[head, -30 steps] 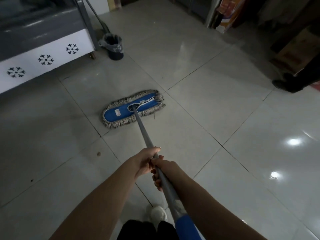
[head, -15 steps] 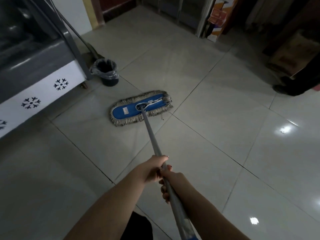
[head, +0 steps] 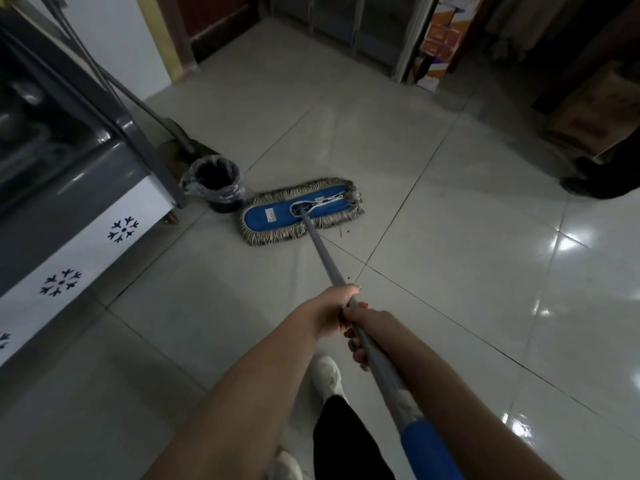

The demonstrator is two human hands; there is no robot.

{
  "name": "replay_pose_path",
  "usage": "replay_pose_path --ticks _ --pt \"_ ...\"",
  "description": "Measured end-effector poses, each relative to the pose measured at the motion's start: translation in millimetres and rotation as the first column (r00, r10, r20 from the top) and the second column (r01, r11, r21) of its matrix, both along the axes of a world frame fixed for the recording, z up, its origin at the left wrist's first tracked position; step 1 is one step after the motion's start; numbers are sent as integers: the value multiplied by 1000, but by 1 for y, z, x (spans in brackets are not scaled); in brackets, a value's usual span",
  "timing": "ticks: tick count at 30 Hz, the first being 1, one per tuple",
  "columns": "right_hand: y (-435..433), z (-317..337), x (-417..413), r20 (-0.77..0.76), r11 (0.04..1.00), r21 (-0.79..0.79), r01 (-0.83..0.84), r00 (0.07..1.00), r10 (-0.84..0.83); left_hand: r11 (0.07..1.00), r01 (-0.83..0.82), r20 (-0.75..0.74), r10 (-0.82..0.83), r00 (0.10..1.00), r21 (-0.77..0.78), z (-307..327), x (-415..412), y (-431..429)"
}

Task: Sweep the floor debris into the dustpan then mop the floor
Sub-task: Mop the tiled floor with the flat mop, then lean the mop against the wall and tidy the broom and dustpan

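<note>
Your mop lies flat on the tiled floor: a blue pad fringed with grey-tan yarn, turned slightly askew. Its grey handle, with a blue grip at the near end, slants back toward you. Dark specks sit just beside the pad's right near edge.

Bin blocks left of mop head; right open.

Single head-mounted wide-angle view, looking forward and steeply down from standing height. Both forearms enter from the lower edge, near the lens; the hands meet just below centre frame. The tiled floor fills most of the frame, its lines bent by the lens. A freezer cabinet occupies the left edge; cardboard boxes sit at upper right.
</note>
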State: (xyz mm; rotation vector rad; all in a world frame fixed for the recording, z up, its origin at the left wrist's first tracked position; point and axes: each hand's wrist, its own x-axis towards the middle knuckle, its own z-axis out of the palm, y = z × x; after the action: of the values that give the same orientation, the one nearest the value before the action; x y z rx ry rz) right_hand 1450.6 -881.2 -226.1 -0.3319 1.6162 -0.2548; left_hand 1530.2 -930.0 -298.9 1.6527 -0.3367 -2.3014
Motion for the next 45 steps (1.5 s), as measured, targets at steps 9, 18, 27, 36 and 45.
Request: replay_pose_path --ticks 9,18,27,36,45 --pt "-187 23 -29 48 990 -18 -140 989 141 998 -23 -76 18 997 -54 18 -16 -176" --pt "-357 41 -47 20 957 -5 -290 957 290 976 -219 -110 219 969 16 28 -34 -335" --pt "-504 41 -24 6 925 35 -380 925 380 969 -248 -170 243 955 -8 33 -6 -475" --pt "-653 56 -4 42 888 81 -453 892 451 959 -276 -151 265 952 -62 56 15 -613" --pt "-771 95 -39 174 902 75 -425 896 408 936 -315 -177 287 942 -158 88 -11 -715"
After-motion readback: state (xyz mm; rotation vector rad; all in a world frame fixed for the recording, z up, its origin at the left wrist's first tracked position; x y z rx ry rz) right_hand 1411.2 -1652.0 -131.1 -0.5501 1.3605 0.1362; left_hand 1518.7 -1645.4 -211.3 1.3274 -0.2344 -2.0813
